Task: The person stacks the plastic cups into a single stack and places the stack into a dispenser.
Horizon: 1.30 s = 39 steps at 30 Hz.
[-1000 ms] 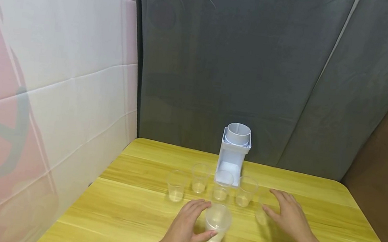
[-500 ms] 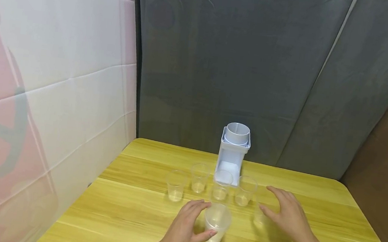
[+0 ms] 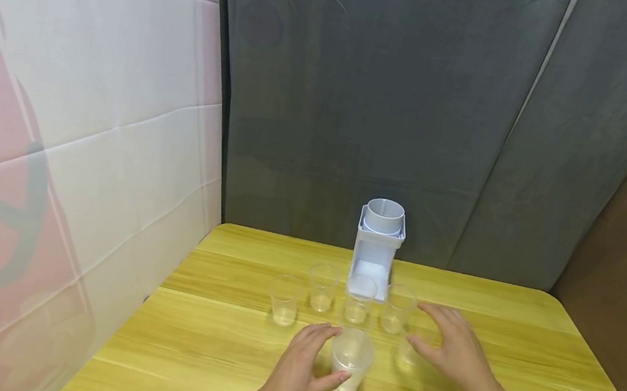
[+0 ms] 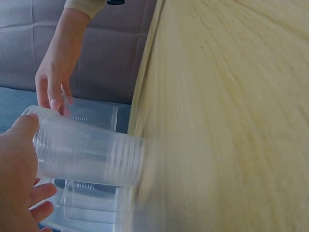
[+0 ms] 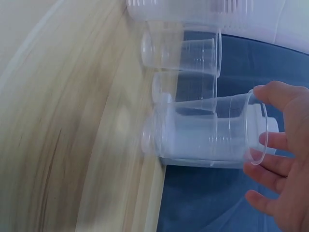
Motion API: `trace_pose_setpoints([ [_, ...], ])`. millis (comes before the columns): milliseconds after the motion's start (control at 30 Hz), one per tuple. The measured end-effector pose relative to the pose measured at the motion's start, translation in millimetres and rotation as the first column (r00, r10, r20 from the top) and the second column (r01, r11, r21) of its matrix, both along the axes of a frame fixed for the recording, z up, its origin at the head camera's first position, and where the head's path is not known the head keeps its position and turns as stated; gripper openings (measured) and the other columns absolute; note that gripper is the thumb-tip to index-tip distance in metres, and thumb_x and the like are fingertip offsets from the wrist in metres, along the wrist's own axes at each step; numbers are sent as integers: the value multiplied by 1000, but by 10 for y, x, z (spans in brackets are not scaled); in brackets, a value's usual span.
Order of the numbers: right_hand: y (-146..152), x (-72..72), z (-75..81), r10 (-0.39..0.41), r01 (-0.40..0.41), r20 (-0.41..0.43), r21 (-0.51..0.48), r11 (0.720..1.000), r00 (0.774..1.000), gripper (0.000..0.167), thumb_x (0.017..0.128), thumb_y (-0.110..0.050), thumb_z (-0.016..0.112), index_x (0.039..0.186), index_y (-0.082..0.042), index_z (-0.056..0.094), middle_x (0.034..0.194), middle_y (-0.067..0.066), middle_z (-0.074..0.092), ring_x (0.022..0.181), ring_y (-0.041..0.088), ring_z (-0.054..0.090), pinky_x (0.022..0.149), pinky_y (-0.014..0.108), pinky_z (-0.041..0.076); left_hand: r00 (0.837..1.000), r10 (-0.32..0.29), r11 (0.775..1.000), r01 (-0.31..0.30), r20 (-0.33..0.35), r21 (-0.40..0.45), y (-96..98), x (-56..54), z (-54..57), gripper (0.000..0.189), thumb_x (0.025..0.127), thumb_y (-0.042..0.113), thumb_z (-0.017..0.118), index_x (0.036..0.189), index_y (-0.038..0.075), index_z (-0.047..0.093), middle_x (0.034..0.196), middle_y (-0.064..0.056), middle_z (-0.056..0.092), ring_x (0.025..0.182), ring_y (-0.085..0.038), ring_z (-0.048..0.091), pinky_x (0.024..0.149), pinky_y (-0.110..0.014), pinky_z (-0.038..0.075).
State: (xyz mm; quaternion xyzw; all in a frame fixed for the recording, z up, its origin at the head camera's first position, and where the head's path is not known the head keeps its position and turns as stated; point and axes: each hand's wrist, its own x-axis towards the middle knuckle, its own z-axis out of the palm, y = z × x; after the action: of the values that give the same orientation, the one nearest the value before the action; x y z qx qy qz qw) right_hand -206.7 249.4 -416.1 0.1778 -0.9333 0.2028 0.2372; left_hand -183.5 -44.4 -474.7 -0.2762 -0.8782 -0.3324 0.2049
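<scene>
A stack of nested clear plastic cups (image 3: 351,366) stands upright on the wooden table, near the front. My left hand (image 3: 300,367) holds it by the rim, thumb on the near side and fingers on the far side; the left wrist view shows the thumb at the rim of the stack (image 4: 89,151). To the right, my right hand (image 3: 457,352) grips a single clear plastic cup (image 3: 407,351) near its rim. In the right wrist view the thumb lies on the rim of that cup (image 5: 231,118), with fingers curled behind it; its base appears at the tabletop.
Several single clear cups stand behind the stack, among them a leftmost cup (image 3: 284,302) and a right-hand cup (image 3: 397,311). Beyond them is a white holder (image 3: 377,251) with a round tube on top. Fabric walls (image 3: 359,97) enclose the table (image 3: 187,336).
My right hand has moved left with the single cup, toward the other cups. The left hand and the stack stay where they were.
</scene>
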Motion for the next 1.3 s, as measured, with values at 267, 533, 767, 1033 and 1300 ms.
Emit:
trace_pose_setpoints([
  [267, -58, 15, 30, 26, -24, -60, 20, 999, 998, 61, 75, -31, 85, 127, -8, 64, 124, 12, 68, 113, 32, 61, 93, 57, 50, 1000, -2, 1000, 2, -1, -6, -7, -7, -1, 65, 88, 61, 63, 135, 17, 55, 135, 0, 62, 129, -20, 53, 100, -45, 52],
  [533, -125, 20, 111, 61, -59, -112, 24, 998, 992, 61, 72, -31, 87, 125, -9, 66, 121, 9, 69, 111, 27, 62, 92, 51, 52, 1000, 0, 1000, 0, 0, -8, -13, -9, 3, 65, 88, 60, 63, 135, 17, 56, 135, -1, 62, 128, -20, 54, 101, -45, 52],
  [767, -201, 24, 230, 90, -91, -149, 3, 996, 985, 60, 72, -30, 87, 125, -10, 66, 121, 7, 69, 109, 25, 63, 89, 50, 54, 1000, -6, 1000, 6, -10, -11, -11, -18, 4, 65, 88, 61, 63, 135, 17, 56, 135, -1, 63, 128, -20, 54, 100, -45, 52],
  [1033, -264, 39, 353, 107, -112, -165, -24, 993, 980, 61, 71, -27, 89, 125, -11, 66, 121, 5, 70, 108, 23, 63, 89, 49, 55, 1000, -25, 1000, 25, -16, -14, 5, -36, 0, 65, 88, 60, 63, 135, 17, 55, 135, -1, 62, 128, -20, 54, 101, -45, 51],
  [1300, -283, 47, 400, 116, -125, -168, -39, 991, 979, 61, 71, -26, 89, 124, -9, 66, 120, 6, 70, 108, 24, 63, 90, 49, 54, 999, -25, 1000, 24, -42, -11, 13, -48, -9, 63, 87, 59, 64, 134, 17, 56, 132, 3, 63, 123, -16, 55, 100, -43, 50],
])
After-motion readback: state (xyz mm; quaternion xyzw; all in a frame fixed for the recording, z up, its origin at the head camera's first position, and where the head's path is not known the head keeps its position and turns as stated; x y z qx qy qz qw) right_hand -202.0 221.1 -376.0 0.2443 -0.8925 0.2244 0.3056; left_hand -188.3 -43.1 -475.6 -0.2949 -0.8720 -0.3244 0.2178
